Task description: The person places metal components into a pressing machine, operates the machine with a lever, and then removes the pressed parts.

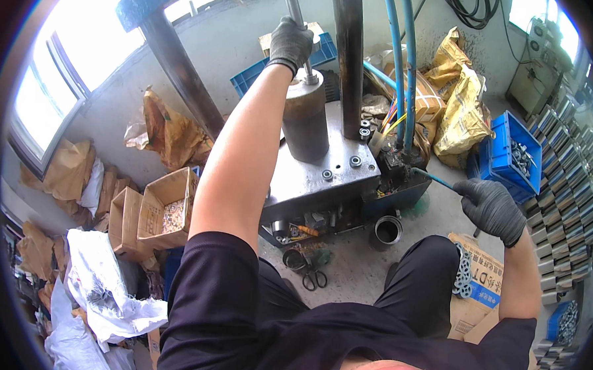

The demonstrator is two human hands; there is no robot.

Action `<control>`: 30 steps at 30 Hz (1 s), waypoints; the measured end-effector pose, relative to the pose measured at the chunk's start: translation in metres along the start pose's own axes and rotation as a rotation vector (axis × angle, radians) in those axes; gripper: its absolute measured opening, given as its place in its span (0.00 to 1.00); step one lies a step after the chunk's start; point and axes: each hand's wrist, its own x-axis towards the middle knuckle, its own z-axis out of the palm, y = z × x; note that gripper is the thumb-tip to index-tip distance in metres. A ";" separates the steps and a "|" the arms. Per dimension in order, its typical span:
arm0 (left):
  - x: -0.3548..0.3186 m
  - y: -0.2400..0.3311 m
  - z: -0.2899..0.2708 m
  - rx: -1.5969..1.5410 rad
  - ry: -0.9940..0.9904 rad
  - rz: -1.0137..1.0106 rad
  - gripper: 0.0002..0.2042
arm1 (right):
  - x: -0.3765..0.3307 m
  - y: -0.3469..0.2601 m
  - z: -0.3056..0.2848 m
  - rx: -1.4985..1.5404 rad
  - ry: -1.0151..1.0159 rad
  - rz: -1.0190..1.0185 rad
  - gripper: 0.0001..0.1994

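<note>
open grey floor (355, 277) is being bordered by a thick shiny steel plate (300, 185). at the far side, a smooth silver metal rod (292, 3), its top cut off, is being gripped by the grey-gloved left hand (291, 42); at right, a thin teal lever (437, 180) is being clasped by the dark-gloved right hand (494, 207).

The lever (434, 178) is teal, the gloves (494, 210) grey, the hoses (411, 71) blue.

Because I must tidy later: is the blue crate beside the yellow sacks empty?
Not empty: metal parts show inside the open-topped blue crate.
</note>
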 end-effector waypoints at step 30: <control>0.000 0.004 -0.001 -0.007 0.003 -0.020 0.16 | -0.050 0.012 0.025 0.002 -0.225 0.044 0.15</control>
